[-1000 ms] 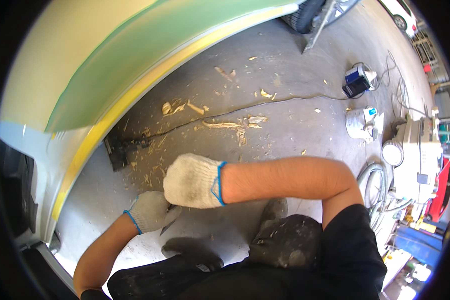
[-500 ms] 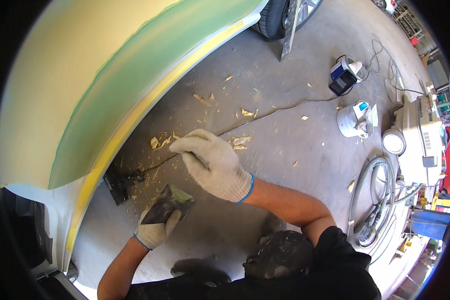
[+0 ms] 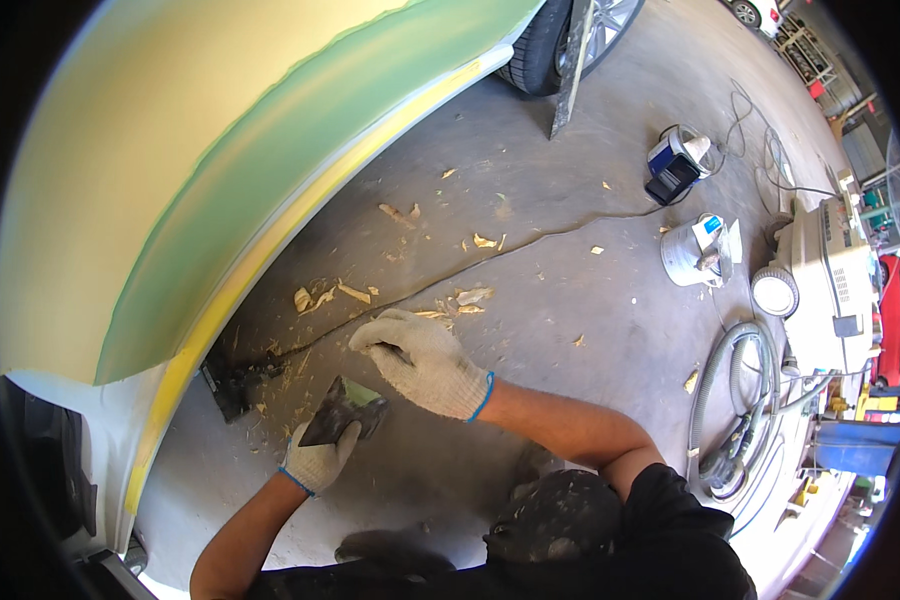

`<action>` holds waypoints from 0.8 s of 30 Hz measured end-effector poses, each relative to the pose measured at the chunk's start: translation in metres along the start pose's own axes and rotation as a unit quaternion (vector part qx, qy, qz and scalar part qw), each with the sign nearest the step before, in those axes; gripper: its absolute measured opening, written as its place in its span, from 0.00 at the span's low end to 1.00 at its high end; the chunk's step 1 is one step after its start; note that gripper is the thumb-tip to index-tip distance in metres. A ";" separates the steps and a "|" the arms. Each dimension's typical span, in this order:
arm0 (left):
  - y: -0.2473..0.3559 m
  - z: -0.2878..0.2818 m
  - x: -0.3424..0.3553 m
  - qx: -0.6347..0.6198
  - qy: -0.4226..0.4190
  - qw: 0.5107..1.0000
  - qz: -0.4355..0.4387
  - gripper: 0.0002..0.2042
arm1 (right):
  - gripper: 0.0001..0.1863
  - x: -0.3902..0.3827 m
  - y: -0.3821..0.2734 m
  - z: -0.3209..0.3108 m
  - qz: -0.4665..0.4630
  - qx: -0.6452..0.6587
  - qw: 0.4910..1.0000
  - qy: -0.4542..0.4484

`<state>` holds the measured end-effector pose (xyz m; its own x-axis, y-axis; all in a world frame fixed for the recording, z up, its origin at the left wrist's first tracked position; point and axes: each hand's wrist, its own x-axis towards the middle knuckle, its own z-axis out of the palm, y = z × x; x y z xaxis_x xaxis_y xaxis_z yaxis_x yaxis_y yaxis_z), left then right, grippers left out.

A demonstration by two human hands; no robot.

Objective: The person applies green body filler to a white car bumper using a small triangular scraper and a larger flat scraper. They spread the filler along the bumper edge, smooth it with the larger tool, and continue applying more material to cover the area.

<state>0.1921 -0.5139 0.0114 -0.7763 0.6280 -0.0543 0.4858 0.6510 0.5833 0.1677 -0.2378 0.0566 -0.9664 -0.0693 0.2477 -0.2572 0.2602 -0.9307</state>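
Observation:
My left hand (image 3: 318, 462), in a white knit glove with a blue cuff edge, grips a dark, flat, scuffed plate (image 3: 338, 418) with a pale green patch on its upper face. My thumb lies across the plate's near side. Just above and right of it hovers my right hand (image 3: 425, 368), gloved the same way. Its fingers are bent toward the thumb in a pinch; whatever might be between them is hidden. On the left curves a car body panel (image 3: 210, 200), cream and green, with a yellow strip (image 3: 270, 240) along its lower edge. Neither hand touches the panel.
Torn yellowish scraps (image 3: 315, 298) and a dark cable (image 3: 530, 238) lie on the grey floor. Two buckets, one holding a dark device (image 3: 673, 178), one grey (image 3: 685, 255), stand right. Beyond are a coiled hose (image 3: 705, 400) and a wheeled white machine (image 3: 815, 285). A tyre (image 3: 538, 55) is ahead.
My right hand has moved down, closer to the plate, and its thumb and fingers have drawn nearer together. My left hand still holds the plate, shifted slightly right. The view has shifted a little.

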 end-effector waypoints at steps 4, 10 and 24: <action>-0.011 0.006 -0.013 -0.018 -0.042 0.998 -0.036 0.14 | 0.09 -0.001 -0.002 0.007 0.001 0.004 1.000 -0.022; -0.021 0.010 -0.024 -0.009 -0.051 0.998 -0.037 0.15 | 0.09 -0.006 -0.003 0.019 -0.017 -0.001 1.000 -0.024; -0.030 0.016 -0.026 -0.003 -0.034 0.999 -0.041 0.17 | 0.08 -0.006 -0.017 0.021 0.007 -0.004 0.998 -0.058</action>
<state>0.2045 -0.5432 -0.0170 -0.7846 0.5998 -0.1569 0.4190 0.6995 0.5789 0.1779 -0.2623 0.0652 -0.9633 -0.1773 0.2018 -0.2446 0.2689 -0.9316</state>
